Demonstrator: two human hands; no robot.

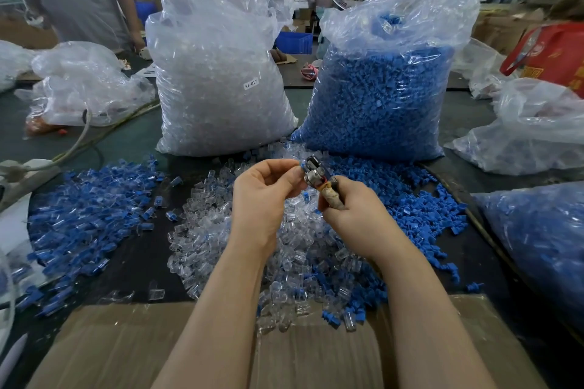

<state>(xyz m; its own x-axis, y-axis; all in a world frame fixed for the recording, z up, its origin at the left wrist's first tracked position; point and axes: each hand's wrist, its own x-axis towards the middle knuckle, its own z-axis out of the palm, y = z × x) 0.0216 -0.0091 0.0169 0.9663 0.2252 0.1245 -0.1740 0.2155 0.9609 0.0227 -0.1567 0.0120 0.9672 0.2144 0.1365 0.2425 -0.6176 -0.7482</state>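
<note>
1. Pinching a small blue-and-clear piece (302, 165) in the left grip (262, 196), thumb and fingertips closed narrowly on it, just above the far edge of the clear pile (221, 224).
2. Setting that piece against the head of a metal tool (316, 171), probably to seat the blue plug in its clear cap; too small to tell how far in.
3. Wrapping the right grip (354, 215) fully round the tool's taped handle, also above the clear pile, with the head angled up towards the left grip so that piece and tool meet in plain sight.
4. Held off the worktop (132, 142), likely for a good look at the fit and to avoid snagging loose parts.
5. Directly underneath: the clear pile itself, heaped in the middle, within easy reach for the next cap.
6. Right of the clear pile and mixing with its edge: loose blue plugs (410, 199), handy to the tool side.
7. Left of the clear pile, across a strip of dark worktop: a spread of joined pieces (85, 208), blue inside clear, seemingly set apart so finished work stays unmixed.
8. Behind the clear pile: a bag of clear caps (218, 88) and a bag of blue plugs (379, 98), upright and open-topped, each behind its matching heap, apparently as refill.
9. On the near side of the clear pile: a cardboard box (126, 341), with a few stray parts spilled onto its flap.
</note>
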